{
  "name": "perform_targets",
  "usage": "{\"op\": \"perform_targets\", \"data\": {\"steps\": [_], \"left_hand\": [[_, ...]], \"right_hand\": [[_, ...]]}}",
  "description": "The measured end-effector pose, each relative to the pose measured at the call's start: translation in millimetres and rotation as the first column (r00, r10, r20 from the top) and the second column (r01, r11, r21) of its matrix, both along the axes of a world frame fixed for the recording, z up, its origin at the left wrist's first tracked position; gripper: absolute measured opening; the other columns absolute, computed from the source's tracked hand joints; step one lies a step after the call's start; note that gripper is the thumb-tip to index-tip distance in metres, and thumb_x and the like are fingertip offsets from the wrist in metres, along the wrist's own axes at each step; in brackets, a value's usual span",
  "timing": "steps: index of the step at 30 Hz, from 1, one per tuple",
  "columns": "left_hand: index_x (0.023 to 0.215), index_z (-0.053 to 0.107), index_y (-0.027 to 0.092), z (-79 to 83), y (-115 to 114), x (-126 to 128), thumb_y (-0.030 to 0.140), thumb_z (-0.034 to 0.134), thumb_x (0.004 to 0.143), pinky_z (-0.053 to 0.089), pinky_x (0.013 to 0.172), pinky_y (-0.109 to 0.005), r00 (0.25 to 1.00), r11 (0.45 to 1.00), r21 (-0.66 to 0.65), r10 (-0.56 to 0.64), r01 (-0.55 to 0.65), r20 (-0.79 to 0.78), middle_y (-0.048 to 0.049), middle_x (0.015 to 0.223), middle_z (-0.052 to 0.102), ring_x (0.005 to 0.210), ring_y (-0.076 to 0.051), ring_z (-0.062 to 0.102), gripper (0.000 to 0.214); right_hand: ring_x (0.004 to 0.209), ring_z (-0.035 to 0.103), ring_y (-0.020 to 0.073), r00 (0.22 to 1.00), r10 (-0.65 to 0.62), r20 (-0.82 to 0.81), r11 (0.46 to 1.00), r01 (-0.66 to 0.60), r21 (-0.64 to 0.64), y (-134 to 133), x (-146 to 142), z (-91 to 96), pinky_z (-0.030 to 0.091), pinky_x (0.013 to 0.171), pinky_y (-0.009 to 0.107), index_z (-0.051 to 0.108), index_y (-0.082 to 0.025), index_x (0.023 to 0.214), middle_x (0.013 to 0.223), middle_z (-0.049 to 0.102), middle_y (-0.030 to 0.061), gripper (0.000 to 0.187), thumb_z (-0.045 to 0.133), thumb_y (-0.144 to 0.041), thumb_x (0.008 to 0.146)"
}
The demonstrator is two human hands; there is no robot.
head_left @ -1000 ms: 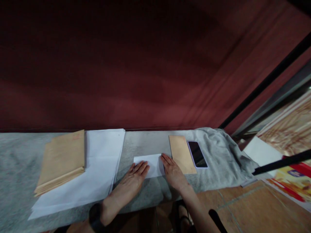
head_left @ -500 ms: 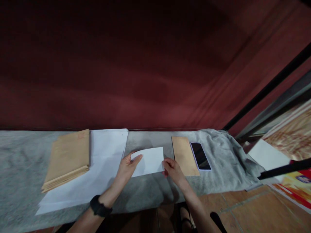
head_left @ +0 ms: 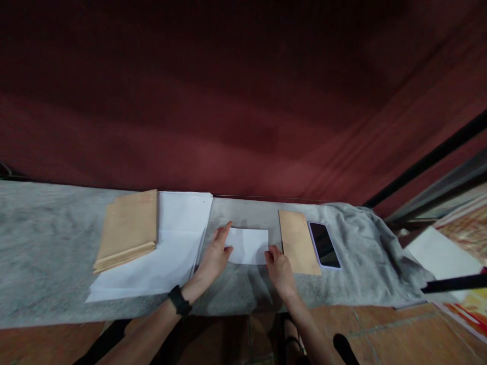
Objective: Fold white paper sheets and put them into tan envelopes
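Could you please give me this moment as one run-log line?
left hand: at left edge of white paper | right hand: at its right edge | brown envelope: beside phone

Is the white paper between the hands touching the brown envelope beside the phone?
Apart. In the head view, a strip of grey cloth separates the white paper from the brown envelope.
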State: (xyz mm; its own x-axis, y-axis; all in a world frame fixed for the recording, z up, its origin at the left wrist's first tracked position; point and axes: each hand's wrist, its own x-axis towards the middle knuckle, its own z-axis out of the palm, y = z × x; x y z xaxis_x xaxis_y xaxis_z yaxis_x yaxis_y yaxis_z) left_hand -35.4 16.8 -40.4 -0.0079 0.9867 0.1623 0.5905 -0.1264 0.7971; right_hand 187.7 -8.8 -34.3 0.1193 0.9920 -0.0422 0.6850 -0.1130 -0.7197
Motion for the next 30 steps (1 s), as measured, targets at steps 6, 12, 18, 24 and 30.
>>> {"op": "perform_targets", "data": {"steps": [6,12,18,24,30], "left_hand": [[0.143,0.051,0.018,-2.3,-9.1,3.2,0.003,0.049,0.084,0.048,0.11,-0.039,0.959,0.998,0.043,-0.027,0.041,-0.281,-0.0142,0.151,0.045,0.128,-0.024,0.059,0.06],[0.131,0.061,0.013,1.6,-26.6,15.5,0.007,0.045,0.091,0.046,0.108,-0.047,0.791,0.995,0.083,0.004,0.06,-0.612,-0.0178,0.141,0.058,0.129,-0.03,0.057,0.043],[0.144,0.048,0.014,-3.1,-40.3,35.7,0.022,0.045,0.097,0.029,0.121,-0.05,0.727,0.942,0.202,-0.06,0.268,-0.684,-0.0146,0.157,0.043,0.148,-0.029,0.035,0.048],[0.154,0.032,0.01,-20.0,-41.2,43.6,0.03,0.038,0.1,0.022,0.124,-0.049,0.716,0.933,0.168,-0.12,0.318,-0.688,-0.0161,0.162,0.033,0.152,-0.025,0.027,0.058],[0.158,0.019,0.007,-20.6,-41.9,44.8,0.019,0.04,0.094,0.019,0.125,-0.05,0.629,0.906,0.085,-0.218,0.415,-0.747,-0.0198,0.164,0.027,0.153,-0.028,0.022,0.069]], "right_hand": [[0.079,0.074,0.0236,0.958,0.043,0.285,0.998,-0.055,0.035,-7.4,-3.1,0.7,0.046,0.065,0.027,0.058,-0.016,0.126,0.088,0.077,0.0086,0.031,0.045,-0.021,0.098],[0.08,0.075,0.0253,0.837,0.109,0.537,0.991,-0.134,0.008,-10.4,-5.6,3.0,0.048,0.066,0.03,0.056,-0.017,0.133,0.089,0.078,0.0092,0.035,0.04,-0.023,0.103],[0.082,0.075,0.0221,0.822,0.078,0.563,0.99,-0.131,0.055,-11.4,-2.8,5.9,0.05,0.069,0.028,0.061,-0.02,0.129,0.1,0.078,0.0088,0.032,0.044,-0.025,0.103],[0.116,0.065,0.0243,0.923,0.124,0.364,0.933,-0.233,0.274,-7.1,-19.6,2.8,0.05,0.099,0.038,0.061,-0.014,0.132,0.126,0.068,0.0158,0.045,0.033,-0.037,0.106],[0.148,0.034,0.0227,0.904,0.293,0.313,0.892,-0.376,0.251,-8.6,-41.8,-20.2,0.029,0.122,0.045,0.042,-0.01,0.151,0.158,0.041,0.0145,0.062,0.021,-0.048,0.107]]}}
